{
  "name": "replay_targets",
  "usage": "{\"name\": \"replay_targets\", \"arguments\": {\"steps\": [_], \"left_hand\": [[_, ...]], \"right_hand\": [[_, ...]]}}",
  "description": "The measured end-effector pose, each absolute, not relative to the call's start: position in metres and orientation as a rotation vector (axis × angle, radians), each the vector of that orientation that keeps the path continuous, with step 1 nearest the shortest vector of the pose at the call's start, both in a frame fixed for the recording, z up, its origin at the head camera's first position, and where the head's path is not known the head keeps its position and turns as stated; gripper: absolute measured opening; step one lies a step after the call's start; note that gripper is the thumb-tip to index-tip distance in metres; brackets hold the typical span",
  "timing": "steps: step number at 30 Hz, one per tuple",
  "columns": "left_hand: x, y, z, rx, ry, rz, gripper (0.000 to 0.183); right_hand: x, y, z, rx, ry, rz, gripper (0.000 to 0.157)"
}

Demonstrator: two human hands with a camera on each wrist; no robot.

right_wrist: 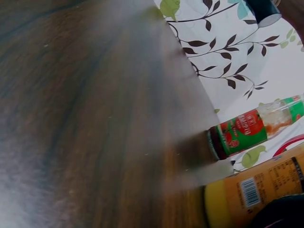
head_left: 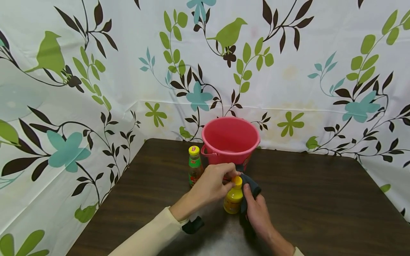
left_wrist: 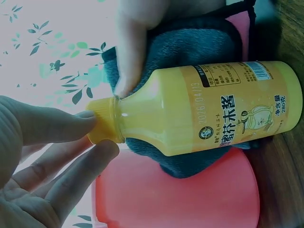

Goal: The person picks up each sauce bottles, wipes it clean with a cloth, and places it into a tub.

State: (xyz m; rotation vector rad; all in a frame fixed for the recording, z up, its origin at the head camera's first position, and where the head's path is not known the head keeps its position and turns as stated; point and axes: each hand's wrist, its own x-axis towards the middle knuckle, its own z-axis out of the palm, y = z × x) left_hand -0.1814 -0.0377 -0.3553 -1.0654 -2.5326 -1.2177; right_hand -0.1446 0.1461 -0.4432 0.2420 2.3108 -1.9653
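Observation:
A yellow plastic honey mustard bottle [head_left: 234, 200] with a paper-like printed label stands upright on the table. My left hand [head_left: 212, 182] pinches its ridged yellow cap [left_wrist: 103, 119] between thumb and fingertips, as the left wrist view shows closely. Behind the bottle and along its side lies a dark grey cloth [head_left: 251, 185] with a black edge. My right hand [head_left: 258, 214] holds this cloth against the bottle, its thumb near the neck; its other fingers are largely hidden. Only the bottle's lower part and a bit of cloth show in the right wrist view.
A pink bucket [head_left: 229, 137] stands behind the hands near the table's back edge. Left of it is a glass sauce bottle [head_left: 194, 164] with a yellow lid and green label. Patterned curtain [head_left: 282, 89] hangs behind the dark wooden table [head_left: 320, 199].

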Motion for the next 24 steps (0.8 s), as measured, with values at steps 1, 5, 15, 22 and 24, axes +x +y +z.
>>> {"name": "replay_targets", "arguments": {"steps": [1, 5, 15, 22, 24], "left_hand": [[-0.181, -0.038, -0.355, -1.066, -2.532, -1.222, 0.024], [-0.18, -0.037, -0.356, -1.063, -2.527, -1.225, 0.024], [-0.181, -0.037, -0.357, -1.059, -2.514, -1.18, 0.023], [-0.181, -0.036, -0.357, -1.066, -2.508, -1.187, 0.023], [-0.181, -0.036, -0.356, -1.061, -2.512, -1.185, 0.023]], "right_hand": [[-0.145, 0.146, -0.445, 0.251, 2.314, -1.959, 0.078], [-0.146, 0.148, -0.449, 0.282, 2.319, -1.917, 0.083], [-0.151, 0.153, -0.458, 0.364, 2.328, -1.8, 0.095], [-0.151, 0.153, -0.456, 0.369, 2.325, -1.779, 0.096], [-0.151, 0.153, -0.455, 0.371, 2.318, -1.772, 0.097]]}}
